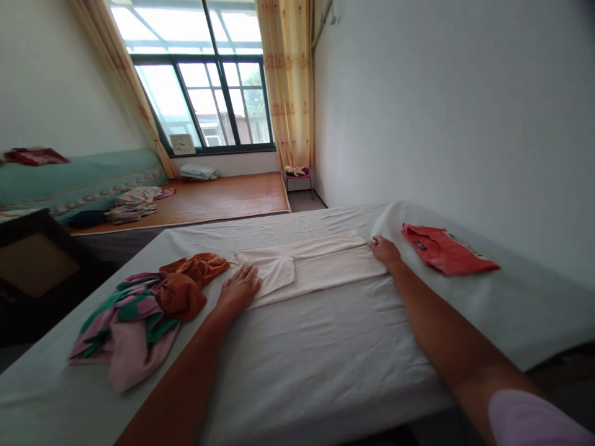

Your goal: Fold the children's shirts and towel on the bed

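A cream short-sleeved T-shirt lies on the white bed sheet, its side turned in to make a long strip and a sleeve lying across the left part. My left hand rests flat on the shirt's left end, fingers stretched out. At the opposite end, my right hand has its fingers closed on the edge of the shirt. A folded red shirt with a dark label lies to the right of that hand. Left of my left hand sit a crumpled rust-brown garment and a pink and green garment.
The white sheet covers the bed, which meets a white wall on the right. Beyond it stands a second bed with a brown mat and clothes. A small stool is near the curtain, and a dark chair is at the left.
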Motion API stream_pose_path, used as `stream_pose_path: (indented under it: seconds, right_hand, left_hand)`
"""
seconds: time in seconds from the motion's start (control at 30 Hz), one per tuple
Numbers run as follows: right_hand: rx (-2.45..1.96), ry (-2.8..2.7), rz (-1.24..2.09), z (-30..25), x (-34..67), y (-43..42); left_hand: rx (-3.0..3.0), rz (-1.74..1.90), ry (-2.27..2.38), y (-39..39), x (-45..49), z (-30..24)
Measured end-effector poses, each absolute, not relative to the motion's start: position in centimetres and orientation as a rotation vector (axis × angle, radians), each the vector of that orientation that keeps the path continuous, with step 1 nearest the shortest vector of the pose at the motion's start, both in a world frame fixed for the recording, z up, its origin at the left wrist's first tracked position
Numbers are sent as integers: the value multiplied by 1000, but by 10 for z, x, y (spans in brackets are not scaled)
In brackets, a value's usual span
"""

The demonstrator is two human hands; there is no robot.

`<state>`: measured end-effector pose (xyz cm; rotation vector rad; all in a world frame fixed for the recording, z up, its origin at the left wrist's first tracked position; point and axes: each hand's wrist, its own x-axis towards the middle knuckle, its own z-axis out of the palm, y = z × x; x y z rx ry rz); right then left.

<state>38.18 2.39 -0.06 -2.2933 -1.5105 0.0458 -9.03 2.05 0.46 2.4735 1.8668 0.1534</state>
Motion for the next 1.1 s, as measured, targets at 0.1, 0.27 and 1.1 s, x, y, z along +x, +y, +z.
stream_pose_path:
  seconds: [0.1, 0.27, 1.1]
  right_hand:
    - [-2381, -1510, 52, 3, 377, 22]
    - [-2475, -1467, -25, 6, 355, 22]
    - [-2052, -1929, 206, 65, 241, 71]
  left_hand:
    - [2494, 170, 1864, 20, -89, 6]
    - [2501, 160, 1859, 21, -91, 3]
    - [2411, 160, 1809, 9, -89, 17]
